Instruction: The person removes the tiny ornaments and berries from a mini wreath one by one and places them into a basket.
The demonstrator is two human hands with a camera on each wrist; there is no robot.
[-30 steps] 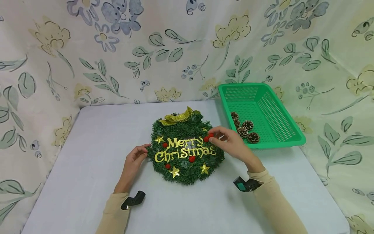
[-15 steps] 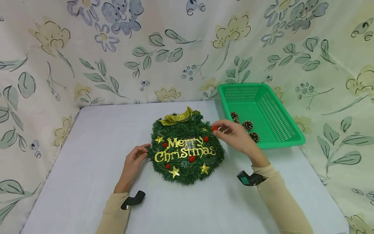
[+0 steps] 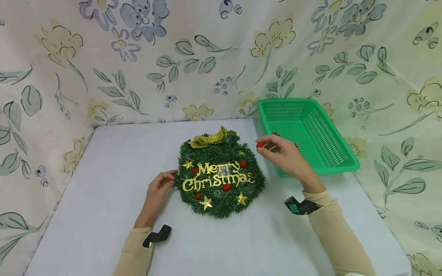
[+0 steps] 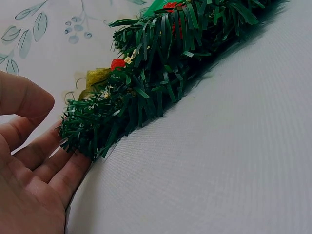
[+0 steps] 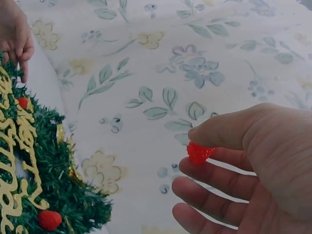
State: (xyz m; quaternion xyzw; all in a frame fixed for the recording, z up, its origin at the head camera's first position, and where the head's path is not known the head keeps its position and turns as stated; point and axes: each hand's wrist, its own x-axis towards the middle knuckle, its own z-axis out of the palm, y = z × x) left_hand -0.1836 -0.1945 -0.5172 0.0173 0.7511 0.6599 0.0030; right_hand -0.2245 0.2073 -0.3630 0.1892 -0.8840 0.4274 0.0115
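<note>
L hand loose against wreath; R hand in thumb-&-finger pinch w/ red berry.

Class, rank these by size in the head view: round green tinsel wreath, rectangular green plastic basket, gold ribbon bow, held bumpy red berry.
1. Wreath and basket: too close to rank, basket partly hidden
2. Bow
3. Held berry

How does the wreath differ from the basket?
The wreath has a rounded outline, while the basket is rectangular. The wreath is dark green and bristly; the basket is brighter green, with walls full of small openings. The left hand touches the wreath's edge, whereas it is well away from the basket. Both are green and sit on the white table.
</note>
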